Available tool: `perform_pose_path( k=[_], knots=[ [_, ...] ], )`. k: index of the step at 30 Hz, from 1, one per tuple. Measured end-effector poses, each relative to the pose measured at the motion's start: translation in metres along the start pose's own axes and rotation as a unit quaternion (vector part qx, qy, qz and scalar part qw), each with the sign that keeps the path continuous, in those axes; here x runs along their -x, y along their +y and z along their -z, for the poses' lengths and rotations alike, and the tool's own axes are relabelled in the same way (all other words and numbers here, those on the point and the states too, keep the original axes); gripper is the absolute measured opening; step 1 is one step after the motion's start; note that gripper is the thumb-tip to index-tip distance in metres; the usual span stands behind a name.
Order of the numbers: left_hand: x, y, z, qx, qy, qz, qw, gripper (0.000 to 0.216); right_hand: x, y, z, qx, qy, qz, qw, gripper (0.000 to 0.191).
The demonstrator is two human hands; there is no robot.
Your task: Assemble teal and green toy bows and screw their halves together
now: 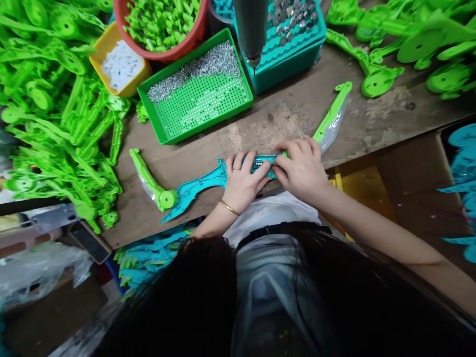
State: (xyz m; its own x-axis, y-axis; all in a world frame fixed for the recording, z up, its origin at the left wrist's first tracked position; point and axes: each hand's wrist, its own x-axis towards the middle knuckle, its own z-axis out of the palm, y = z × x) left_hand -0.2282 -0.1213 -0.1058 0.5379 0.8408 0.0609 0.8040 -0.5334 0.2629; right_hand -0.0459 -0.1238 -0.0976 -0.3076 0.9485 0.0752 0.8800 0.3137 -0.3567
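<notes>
A teal plastic toy bow shell [203,182] lies with its inner side up near the bench's front edge. Thin wires run along its cavity, and metal-looking contacts show in the middle slot. Lime-green arms stand out at both ends, the left arm [148,181] and the right arm [333,116], each with a clear film-like piece. My left hand [243,183], with a ring and a bracelet, grips the shell's middle, thumb stretched toward the slot. My right hand [303,168] is closed, fingertips pinched over the shell's right part; what they pinch is hidden.
A green perforated tray [201,111] of small screws stands ahead, beside a yellow bin [122,69] and a red bowl [167,47] of green parts. An electric screwdriver [253,34] hangs before a teal basket [288,69] of metal pieces. Green parts [63,114] heap on the left.
</notes>
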Motion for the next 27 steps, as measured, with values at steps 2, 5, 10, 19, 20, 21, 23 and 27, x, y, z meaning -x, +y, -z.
perform_pose_path(
  k=[2, 5, 10, 19, 20, 21, 23, 27],
  knots=[
    [0.0, -0.001, 0.002, 0.025, -0.001, -0.009, 1.0, 0.039, 0.004, 0.005, 0.005, -0.034, 0.009, -0.002, 0.999, 0.026],
    [0.0, -0.003, 0.006, 0.095, -0.001, -0.009, 0.995, 0.048, 0.009, 0.013, 0.013, -0.052, 0.029, -0.021, 0.998, 0.037],
    [-0.002, 0.001, 0.007, 0.153, 0.029, 0.038, 0.987, 0.026, 0.013, 0.022, 0.011, -0.023, 0.055, -0.003, 0.998, 0.025],
    [0.001, 0.002, -0.003, 0.139, 0.107, 0.007, 0.985, 0.018, 0.015, 0.019, 0.002, 0.046, 0.093, 0.083, 0.991, 0.017],
    [0.001, 0.002, -0.004, 0.128, 0.11, -0.003, 0.986, 0.018, 0.013, 0.018, 0.001, 0.052, 0.097, 0.087, 0.99, 0.017],
    [0.002, 0.002, -0.005, 0.117, 0.112, -0.011, 0.987, 0.018, 0.012, 0.017, -0.001, 0.058, 0.097, 0.092, 0.989, 0.017],
    [0.002, 0.004, -0.006, 0.089, 0.11, -0.02, 0.99, 0.018, 0.009, 0.016, -0.003, 0.069, 0.09, 0.101, 0.988, 0.017],
    [0.004, 0.007, -0.001, 0.046, 0.104, -0.041, 0.993, 0.018, 0.007, 0.014, -0.006, 0.077, 0.075, 0.1, 0.989, 0.015]
  ],
)
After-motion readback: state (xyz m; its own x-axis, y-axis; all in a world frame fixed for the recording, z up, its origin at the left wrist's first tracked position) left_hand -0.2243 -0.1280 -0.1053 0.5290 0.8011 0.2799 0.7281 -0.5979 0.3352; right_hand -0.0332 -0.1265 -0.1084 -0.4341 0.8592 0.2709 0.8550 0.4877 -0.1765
